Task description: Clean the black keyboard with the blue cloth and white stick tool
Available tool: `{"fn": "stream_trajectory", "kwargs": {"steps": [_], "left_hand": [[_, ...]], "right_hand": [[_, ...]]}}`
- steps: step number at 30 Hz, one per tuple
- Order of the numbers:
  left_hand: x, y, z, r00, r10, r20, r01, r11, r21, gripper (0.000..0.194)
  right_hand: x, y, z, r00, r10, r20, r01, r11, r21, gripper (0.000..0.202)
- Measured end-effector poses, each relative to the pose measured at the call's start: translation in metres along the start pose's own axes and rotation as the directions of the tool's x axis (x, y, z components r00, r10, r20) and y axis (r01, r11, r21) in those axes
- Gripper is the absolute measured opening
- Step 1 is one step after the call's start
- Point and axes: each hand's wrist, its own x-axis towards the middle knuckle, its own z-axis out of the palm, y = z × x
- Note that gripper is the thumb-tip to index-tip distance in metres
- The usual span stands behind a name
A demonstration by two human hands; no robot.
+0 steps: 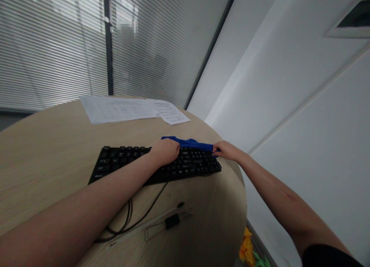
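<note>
A black keyboard [199, 163] lies on the round wooden table [52, 143], its left part partly covered by my left forearm. Along its far edge on the right stretches a blue cloth [196, 145]. My left hand [166, 150] is closed on the left end of the cloth, over the middle of the keys. The cloth's right end is pinched in the fingers of my right hand [225, 149], at the keyboard's far right corner.
Printed papers [124, 109] lie near the table's far edge. Closer to me are a black cable [150, 209] and a small black clip [172, 220]. A white wall borders the right side, with an orange item [246, 247] low beside the table.
</note>
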Motion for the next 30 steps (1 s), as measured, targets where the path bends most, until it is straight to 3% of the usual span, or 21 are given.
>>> {"fn": "stream_trajectory", "kwargs": {"steps": [3,6,11,14,16,19,21,23,24,27,28,30], "left_hand": [[0.001,-0.003,0.004,0.999,0.015,-0.044,-0.015,1.0,0.01,0.035],[0.0,-0.006,0.006,0.996,0.016,-0.093,-0.013,1.0,0.028,0.03],[-0.002,-0.003,0.001,0.989,0.038,-0.141,-0.036,0.999,0.014,0.026],[-0.004,-0.003,-0.021,0.973,0.005,-0.229,-0.014,0.999,-0.039,0.022],[-0.009,-0.011,-0.047,0.928,-0.063,-0.366,0.031,0.995,-0.094,0.019],[-0.026,-0.038,-0.097,0.783,-0.247,-0.572,0.135,0.964,-0.231,0.016],[-0.048,-0.062,-0.125,0.712,-0.338,-0.615,0.153,0.93,-0.335,0.014],[-0.078,-0.085,-0.141,0.719,-0.42,-0.553,0.164,0.877,-0.452,0.017],[-0.095,-0.094,-0.142,0.746,-0.458,-0.483,0.185,0.84,-0.51,0.018],[-0.14,-0.111,-0.123,0.796,-0.538,-0.279,0.297,0.748,-0.593,0.017],[-0.151,-0.113,-0.112,0.787,-0.566,-0.246,0.337,0.728,-0.597,0.017],[-0.166,-0.113,-0.089,0.723,-0.645,-0.246,0.399,0.681,-0.614,0.013]], "right_hand": [[-0.007,-0.005,0.0,0.999,-0.014,-0.046,0.014,1.0,-0.018,0.01],[-0.017,-0.006,0.002,0.977,-0.026,-0.214,0.021,0.999,-0.025,0.014],[-0.021,-0.012,0.006,0.865,0.001,-0.502,0.039,0.997,0.069,0.021],[-0.016,-0.03,-0.004,0.794,-0.012,-0.608,0.101,0.988,0.113,0.022],[-0.013,-0.047,-0.016,0.734,-0.032,-0.679,0.169,0.976,0.137,0.023],[-0.008,-0.074,-0.036,0.633,-0.06,-0.772,0.294,0.941,0.168,0.024],[-0.002,-0.093,-0.046,0.581,-0.067,-0.811,0.384,0.902,0.2,0.024],[0.007,-0.116,-0.051,0.562,-0.08,-0.823,0.466,0.853,0.235,0.023],[0.012,-0.13,-0.052,0.567,-0.097,-0.818,0.502,0.828,0.25,0.023],[0.031,-0.177,-0.052,0.617,-0.194,-0.763,0.585,0.762,0.279,0.02],[0.039,-0.193,-0.052,0.634,-0.238,-0.735,0.604,0.746,0.279,0.018],[0.054,-0.219,-0.054,0.648,-0.3,-0.7,0.624,0.736,0.263,0.015]]}}
